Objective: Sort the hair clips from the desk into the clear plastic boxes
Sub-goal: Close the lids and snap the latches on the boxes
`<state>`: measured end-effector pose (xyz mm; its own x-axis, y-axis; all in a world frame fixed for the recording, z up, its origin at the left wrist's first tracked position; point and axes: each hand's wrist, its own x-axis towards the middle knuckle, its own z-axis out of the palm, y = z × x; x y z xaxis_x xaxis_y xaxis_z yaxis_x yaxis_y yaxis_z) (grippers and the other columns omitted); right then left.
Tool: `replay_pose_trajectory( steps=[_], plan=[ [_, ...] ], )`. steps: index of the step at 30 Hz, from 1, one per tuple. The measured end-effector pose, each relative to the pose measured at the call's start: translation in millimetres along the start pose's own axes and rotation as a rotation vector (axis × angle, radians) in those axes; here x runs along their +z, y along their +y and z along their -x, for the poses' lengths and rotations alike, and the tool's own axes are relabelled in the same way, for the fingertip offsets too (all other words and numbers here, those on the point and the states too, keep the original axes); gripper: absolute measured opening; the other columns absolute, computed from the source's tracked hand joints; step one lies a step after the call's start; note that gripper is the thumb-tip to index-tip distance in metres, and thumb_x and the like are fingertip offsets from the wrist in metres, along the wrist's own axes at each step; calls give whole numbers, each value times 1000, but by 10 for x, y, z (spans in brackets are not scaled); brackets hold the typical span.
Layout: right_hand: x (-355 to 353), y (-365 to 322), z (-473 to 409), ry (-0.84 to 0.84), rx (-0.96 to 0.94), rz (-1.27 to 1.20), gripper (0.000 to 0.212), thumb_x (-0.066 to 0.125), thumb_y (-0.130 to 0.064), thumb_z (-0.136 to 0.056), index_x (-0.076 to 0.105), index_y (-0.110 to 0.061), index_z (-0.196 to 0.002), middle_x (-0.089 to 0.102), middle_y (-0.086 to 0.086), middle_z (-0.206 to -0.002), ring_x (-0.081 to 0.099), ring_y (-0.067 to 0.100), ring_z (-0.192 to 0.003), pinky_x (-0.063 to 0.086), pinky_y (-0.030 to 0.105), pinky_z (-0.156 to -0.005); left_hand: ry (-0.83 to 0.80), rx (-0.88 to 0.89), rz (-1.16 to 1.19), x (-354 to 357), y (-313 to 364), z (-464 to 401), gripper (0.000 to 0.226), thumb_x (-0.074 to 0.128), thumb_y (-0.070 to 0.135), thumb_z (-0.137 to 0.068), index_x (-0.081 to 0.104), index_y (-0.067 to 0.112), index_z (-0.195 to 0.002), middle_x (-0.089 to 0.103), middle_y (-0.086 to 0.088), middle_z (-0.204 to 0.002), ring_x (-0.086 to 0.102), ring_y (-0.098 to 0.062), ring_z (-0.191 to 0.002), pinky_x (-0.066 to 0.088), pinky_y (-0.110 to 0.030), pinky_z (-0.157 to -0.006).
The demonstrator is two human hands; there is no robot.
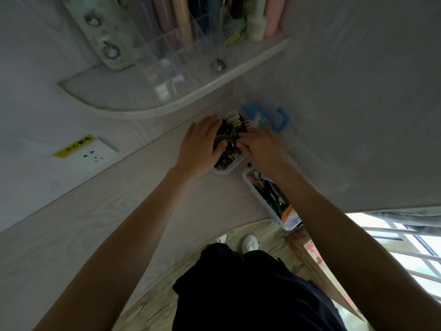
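Note:
A heap of dark and cream hair clips (232,131) fills a clear plastic box (224,170) in the desk's far corner. My left hand (200,146) lies flat against the left side of the heap, fingers together. My right hand (259,145) presses on the right side, its fingertips curled into the clips. A second clear plastic box (290,224) with mixed clips stands nearer me, partly hidden under my right forearm. A clear lid with blue latches (280,120) leans behind the heap. The picture is blurred, so single clips are hard to tell apart.
A curved corner shelf (148,101) above the desk carries a clear divided organiser (181,51) with tubes and bottles. A wall socket (91,155) with a yellow label sits at the left. The pale wood desk (119,211) ends in a curved front edge near my legs.

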<state>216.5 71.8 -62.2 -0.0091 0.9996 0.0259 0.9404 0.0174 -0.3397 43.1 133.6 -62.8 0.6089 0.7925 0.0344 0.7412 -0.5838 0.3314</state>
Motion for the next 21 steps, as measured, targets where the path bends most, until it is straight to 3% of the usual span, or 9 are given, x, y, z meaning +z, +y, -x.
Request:
replay_pose_trajectory(
  steps=[3, 5, 7, 9, 11, 14, 17, 21],
  plan=[
    [-123, 57, 93, 253, -36, 80, 25, 49, -28, -89, 72, -16, -93, 71, 1, -105, 52, 25, -108, 30, 34, -93, -178, -38, -52, 174, 138, -126, 88, 25, 71, -84, 12, 12, -148, 10, -10, -158, 7, -24, -146, 4, -44, -118],
    [-285, 153, 157, 422, 48, 140, 22, 49, -23, -90, 69, -15, -97, 67, 6, -110, 50, 28, -108, 37, 38, -92, -219, -47, -76, 248, 111, -140, 102, 10, 79, -72, 10, 12, -149, 9, -10, -158, 6, -24, -146, 3, -45, -118],
    [-450, 186, 176, 515, 147, 194, 26, 45, -20, -89, 65, -11, -103, 63, 14, -114, 56, 35, -102, 46, 42, -86, -236, -17, -103, 258, 63, -144, 98, 12, 79, -75, 7, 14, -149, 7, -9, -158, 5, -23, -146, 1, -45, -118],
    [-533, 133, 157, 515, 162, 231, 31, 42, -19, -85, 61, -8, -106, 61, 19, -114, 59, 38, -95, 49, 43, -79, -222, 36, -105, 239, 27, -121, 88, 25, 72, -84, 5, 17, -149, 5, -9, -158, 2, -23, -146, -1, -45, -119],
    [-571, 88, 161, 509, 209, 278, 30, 46, -14, -82, 59, -7, -109, 59, 21, -112, 57, 40, -94, 49, 44, -76, -170, 82, -111, 229, 4, -68, 84, 26, 70, -85, 11, 17, -149, 9, -10, -158, 4, -24, -146, 1, -45, -118],
    [-625, 84, 184, 435, 380, 374, 40, 58, -11, -79, 52, -5, -119, 58, 23, -112, 54, 39, -100, 47, 44, -82, -60, 108, -71, 196, -34, 74, 76, 26, 64, -85, 26, 17, -145, 24, -9, -154, 17, -26, -143, 5, -45, -117],
    [-643, 73, 161, 336, 455, 373, 42, 56, -11, -83, 46, 2, -122, 52, 28, -115, 49, 40, -107, 42, 45, -87, 92, 83, -29, 188, -158, 254, 60, 38, 53, -89, 45, 15, -134, 44, -11, -142, 34, -30, -136, 18, -49, -115],
    [-669, 94, 75, 243, 328, 140, 30, 53, -11, -87, 57, 4, -112, 55, 27, -112, 51, 39, -104, 41, 41, -87, 201, -75, 60, 208, -275, 478, 54, 41, 50, -91, 50, 14, -130, 49, -13, -136, 42, -31, -129, 32, -50, -109]
  ],
)
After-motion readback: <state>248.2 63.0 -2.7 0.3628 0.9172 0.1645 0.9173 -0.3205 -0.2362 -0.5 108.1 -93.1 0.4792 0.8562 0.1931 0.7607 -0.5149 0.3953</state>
